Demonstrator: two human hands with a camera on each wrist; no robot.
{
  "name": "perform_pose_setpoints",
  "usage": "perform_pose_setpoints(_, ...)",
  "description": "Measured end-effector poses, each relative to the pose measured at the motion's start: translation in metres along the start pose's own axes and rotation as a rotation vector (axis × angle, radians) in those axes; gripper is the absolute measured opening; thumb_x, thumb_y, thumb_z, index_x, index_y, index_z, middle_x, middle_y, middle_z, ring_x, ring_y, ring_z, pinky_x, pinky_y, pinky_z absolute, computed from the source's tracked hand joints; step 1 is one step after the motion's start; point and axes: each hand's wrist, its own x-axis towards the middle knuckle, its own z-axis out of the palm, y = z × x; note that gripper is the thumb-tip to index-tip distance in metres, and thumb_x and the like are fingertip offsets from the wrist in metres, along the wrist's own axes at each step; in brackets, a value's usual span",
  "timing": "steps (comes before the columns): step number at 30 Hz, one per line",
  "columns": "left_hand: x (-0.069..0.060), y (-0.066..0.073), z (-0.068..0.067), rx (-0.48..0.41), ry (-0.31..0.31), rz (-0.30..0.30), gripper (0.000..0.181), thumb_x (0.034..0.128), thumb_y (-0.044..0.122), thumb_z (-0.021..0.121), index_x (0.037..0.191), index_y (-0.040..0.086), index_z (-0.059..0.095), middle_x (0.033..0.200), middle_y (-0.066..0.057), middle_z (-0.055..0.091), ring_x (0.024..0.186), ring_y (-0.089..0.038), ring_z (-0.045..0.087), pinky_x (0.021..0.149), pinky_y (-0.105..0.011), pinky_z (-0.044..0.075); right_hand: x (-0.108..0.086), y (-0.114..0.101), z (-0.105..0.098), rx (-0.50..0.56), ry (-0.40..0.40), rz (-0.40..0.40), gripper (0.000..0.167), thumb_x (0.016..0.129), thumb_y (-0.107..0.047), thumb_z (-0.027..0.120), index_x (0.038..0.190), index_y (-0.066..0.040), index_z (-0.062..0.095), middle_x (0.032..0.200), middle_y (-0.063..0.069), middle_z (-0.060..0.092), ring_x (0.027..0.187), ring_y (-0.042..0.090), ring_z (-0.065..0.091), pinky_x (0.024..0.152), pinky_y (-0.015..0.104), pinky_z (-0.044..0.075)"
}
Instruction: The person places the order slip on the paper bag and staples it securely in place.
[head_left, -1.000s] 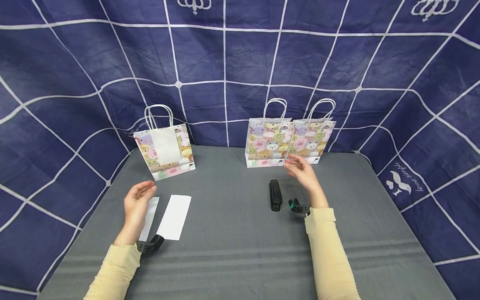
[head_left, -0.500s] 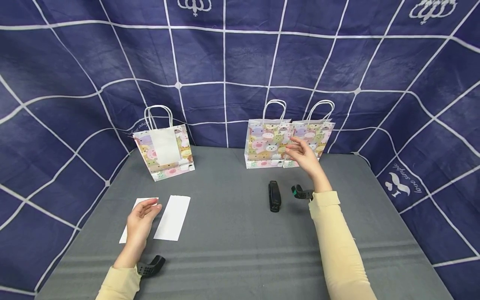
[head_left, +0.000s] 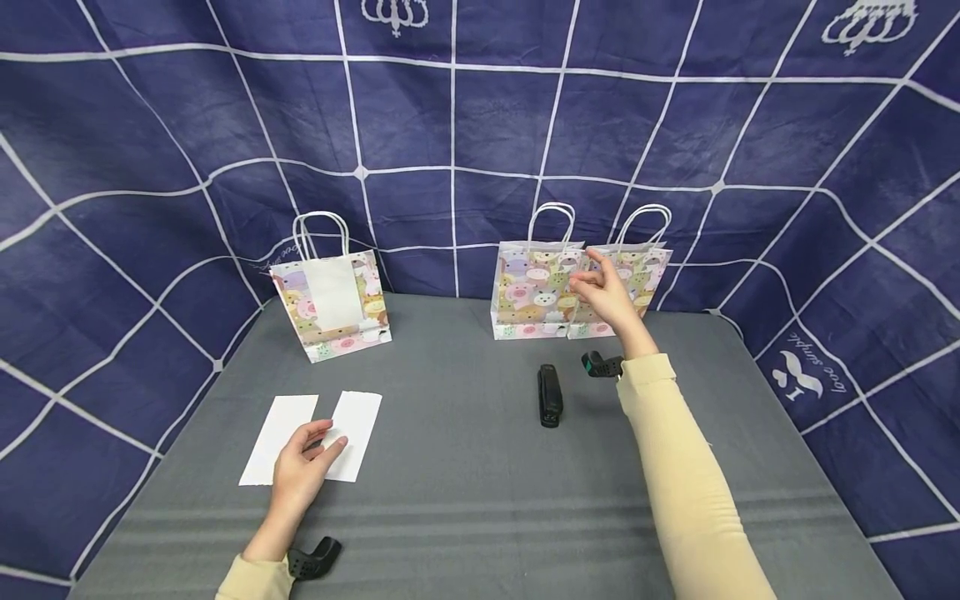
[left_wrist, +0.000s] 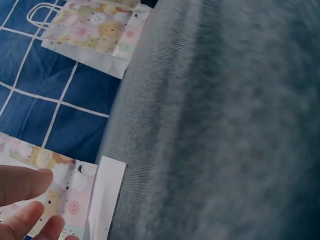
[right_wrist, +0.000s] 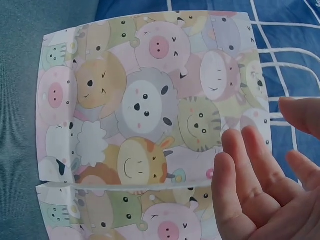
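My right hand [head_left: 609, 293] is raised before two animal-print paper gift bags, the left one [head_left: 525, 287] and the right one [head_left: 641, 279], near where they meet. Its fingers are loosely bent, and nothing shows in its grasp. In the right wrist view the fingers [right_wrist: 227, 195] overlap the printed front near the handles; contact cannot be judged. Low on the left, my left hand [head_left: 300, 477] hovers by two white paper strips, one on the left [head_left: 273, 437] and one on the right [head_left: 360, 421], partly covering the right one. Thumb and fingers stand apart, holding nothing.
A third matching bag [head_left: 372, 292], a white strip [head_left: 333, 292] on its front, stands at the back left. A black stapler [head_left: 550, 396] lies on the grey tabletop [head_left: 465, 467] below the right-hand bags. Blue gridded cloth [head_left: 405, 108] hangs behind and at both sides.
My right hand has risen along the bag fronts toward their tops. My left hand has moved down and right, uncovering the left paper strip. The bags and stapler stay in place.
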Motion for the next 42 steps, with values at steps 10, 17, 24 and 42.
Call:
perform_pose_setpoints(10,-0.002,-0.009,0.005,0.117,0.017,-0.011,0.046,0.0756,0.013,0.078,0.116,0.001,0.058,0.121,-0.018,0.059,0.108,-0.033,0.057,0.09,-0.04,0.042,0.012,-0.002,0.005,0.018,0.052,0.027,0.068,0.095,-0.009,0.052,0.149,-0.008,0.012,0.11,0.024,0.055,0.101,0.04,0.058,0.092,0.051,0.042)
perform_pose_setpoints(17,-0.003,-0.017,0.011,0.148,0.079,0.019,0.049,0.0687,0.009,0.081,0.113,0.003,0.061,0.116,-0.015,0.062,0.098,-0.032,0.062,0.076,-0.017,0.041,0.01,0.006,0.011,0.074,0.087,0.048,0.071,0.093,-0.008,0.057,0.149,-0.009,0.013,0.086,-0.006,0.06,0.076,0.011,0.064,0.081,0.035,0.051)
perform_pose_setpoints(24,-0.002,-0.02,0.01,0.157,0.094,0.041,0.048,0.0674,0.008,0.082,0.111,0.003,0.062,0.114,-0.015,0.064,0.093,-0.032,0.063,0.072,-0.011,0.036,0.008,0.011,0.012,0.069,0.119,0.032,0.069,0.093,-0.007,0.056,0.149,-0.012,0.017,0.101,0.018,0.063,0.081,0.016,0.067,0.075,0.027,0.05)
perform_pose_setpoints(42,-0.004,-0.018,0.013,0.174,0.107,0.144,0.04,0.0676,0.0,0.079,0.106,0.003,0.066,0.117,-0.015,0.061,0.107,-0.031,0.056,0.088,-0.041,0.039,-0.001,-0.002,0.014,0.066,0.178,-0.013,0.048,0.094,-0.002,0.052,0.14,-0.003,0.038,0.115,0.033,0.056,0.066,-0.004,0.06,0.081,0.039,0.048)
